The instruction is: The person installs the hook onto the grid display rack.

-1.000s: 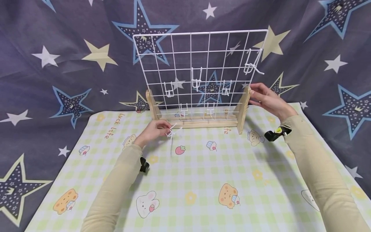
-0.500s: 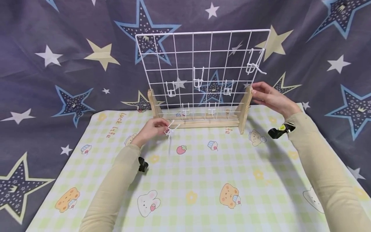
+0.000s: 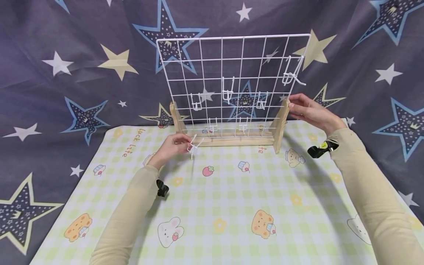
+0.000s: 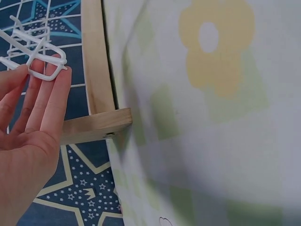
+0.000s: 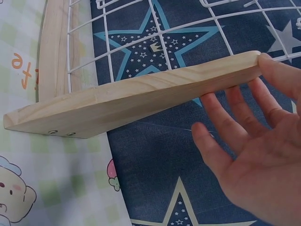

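Between thumb and fingertips, my left hand (image 3: pixel 170 148) pinches a loose white wire hook (image 3: pixel 193 148) in front of the rack's lower left corner. The left wrist view shows the hook (image 4: pixel 60 60) lying against the fingers, its prongs pointing away. A white wire grid (image 3: pixel 233 37) stands upright in a wooden base (image 3: pixel 235 141). My right hand (image 3: pixel 313 114) holds the upper end of the right wooden side piece (image 3: pixel 280 127). In the right wrist view, the thumb is at the tip of that side piece (image 5: pixel 141 101) and fingertips rest along its outer face.
Several white hooks hang on the grid, including a middle one (image 3: pixel 227 95) and a longer one (image 3: pixel 290 78) near the right edge. The left wooden side piece (image 3: pixel 177 119) stands beside my left hand. A green checked cloth (image 3: pixel 212 206) covers the table; a star-patterned curtain (image 3: pixel 122 44) hangs behind.
My left hand and its hook have shifted slightly left and up, nearer the rack's lower left corner. The right hand keeps its hold on the side piece; the head view has drifted a little.
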Available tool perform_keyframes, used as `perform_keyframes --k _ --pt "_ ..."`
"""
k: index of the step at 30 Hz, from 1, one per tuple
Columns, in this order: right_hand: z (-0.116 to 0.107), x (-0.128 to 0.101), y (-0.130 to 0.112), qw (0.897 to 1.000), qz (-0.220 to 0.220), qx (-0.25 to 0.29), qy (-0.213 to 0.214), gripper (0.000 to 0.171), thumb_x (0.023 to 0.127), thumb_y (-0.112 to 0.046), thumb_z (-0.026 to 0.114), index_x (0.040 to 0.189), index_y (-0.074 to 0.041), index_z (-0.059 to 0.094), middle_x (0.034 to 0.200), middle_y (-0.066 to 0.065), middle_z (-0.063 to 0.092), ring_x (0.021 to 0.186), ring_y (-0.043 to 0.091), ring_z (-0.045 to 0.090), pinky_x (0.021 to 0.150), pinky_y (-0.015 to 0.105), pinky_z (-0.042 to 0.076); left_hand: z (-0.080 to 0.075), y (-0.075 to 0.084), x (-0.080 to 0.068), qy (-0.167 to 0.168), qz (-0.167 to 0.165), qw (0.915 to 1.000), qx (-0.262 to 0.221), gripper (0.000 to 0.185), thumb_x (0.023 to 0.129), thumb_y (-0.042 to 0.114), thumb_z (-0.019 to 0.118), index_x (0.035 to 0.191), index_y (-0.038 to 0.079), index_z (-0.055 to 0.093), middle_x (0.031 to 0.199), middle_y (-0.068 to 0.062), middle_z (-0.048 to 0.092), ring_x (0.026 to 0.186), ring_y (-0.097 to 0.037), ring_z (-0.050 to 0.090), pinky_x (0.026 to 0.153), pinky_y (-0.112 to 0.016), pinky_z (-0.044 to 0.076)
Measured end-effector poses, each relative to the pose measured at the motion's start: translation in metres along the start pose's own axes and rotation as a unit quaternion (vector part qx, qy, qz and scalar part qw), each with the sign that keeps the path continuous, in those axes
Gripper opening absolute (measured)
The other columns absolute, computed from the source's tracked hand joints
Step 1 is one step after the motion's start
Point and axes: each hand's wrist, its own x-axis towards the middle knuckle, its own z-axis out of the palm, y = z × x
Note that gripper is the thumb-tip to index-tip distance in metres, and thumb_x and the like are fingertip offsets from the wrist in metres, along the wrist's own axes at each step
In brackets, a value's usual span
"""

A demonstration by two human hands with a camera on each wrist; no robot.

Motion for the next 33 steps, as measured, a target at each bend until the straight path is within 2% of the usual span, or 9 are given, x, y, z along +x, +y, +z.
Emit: perform_keyframes --k 6,10,13,18,26,33 --pt "0.001 0.0 0.002 1.0 -0.001 0.003 0.006 0.033 0.102 -0.015 0.05 0.13 -0.01 0.035 0.119 0.001 0.048 0.109 0.007 0.053 0.1 0.027 0.04 -0.001 0.011 -0.002 0.014 0.02 0.9996 -0.011 0.025 0.09 -0.009 0.057 0.113 -0.019 0.053 0.097 -0.022 0.065 0.08 -0.019 0.066 0.077 -0.032 0.056" --pt "0.001 -0.001 0.001 1.0 0.003 -0.002 0.008 0.034 0.102 -0.017 0.05 0.131 -0.011 0.034 0.121 0.001 0.047 0.109 0.007 0.052 0.1 0.028 0.04 -0.005 0.017 -0.001 0.02 0.029 0.9984 -0.045 0.022 0.091 -0.01 0.056 0.11 -0.019 0.053 0.096 -0.016 0.064 0.08 -0.017 0.067 0.079 -0.034 0.056" --pt "0.002 -0.001 0.002 1.0 0.007 0.001 0.008 0.034 0.102 -0.018 0.05 0.131 -0.012 0.034 0.121 0.001 0.046 0.109 0.007 0.052 0.1 0.028 0.04 -0.007 0.018 0.001 0.028 0.035 0.9969 -0.065 0.016 0.091 -0.01 0.056 0.106 -0.014 0.055 0.095 -0.014 0.064 0.08 -0.018 0.068 0.079 -0.037 0.055" --pt "0.002 0.0 0.004 1.0 0.01 0.012 0.012 0.033 0.101 -0.018 0.051 0.13 -0.012 0.034 0.12 0.001 0.046 0.107 0.007 0.054 0.099 0.026 0.042 -0.01 0.027 0.003 0.039 0.042 0.9956 -0.074 0.016 0.09 -0.009 0.057 0.105 -0.013 0.056 0.095 -0.012 0.064 0.084 -0.021 0.067 0.082 -0.041 0.054" --pt "0.003 0.001 0.004 1.0 0.005 0.007 0.011 0.032 0.101 -0.018 0.051 0.129 -0.012 0.035 0.12 0.0 0.046 0.108 0.006 0.053 0.1 0.028 0.041 -0.023 0.049 0.004 0.053 0.067 0.9921 -0.091 0.018 0.091 -0.007 0.059 0.107 -0.015 0.055 0.093 -0.009 0.065 0.085 -0.018 0.067 0.08 -0.035 0.055" --pt "0.003 0.001 0.003 1.0 0.001 0.007 0.008 0.03 0.102 -0.016 0.05 0.128 -0.012 0.036 0.12 -0.001 0.047 0.109 0.006 0.052 0.1 0.028 0.04 -0.036 0.069 0.001 0.069 0.091 0.9843 -0.134 0.011 0.091 -0.008 0.06 0.102 -0.007 0.06 0.089 -0.006 0.066 0.083 -0.017 0.068 0.076 -0.029 0.056"
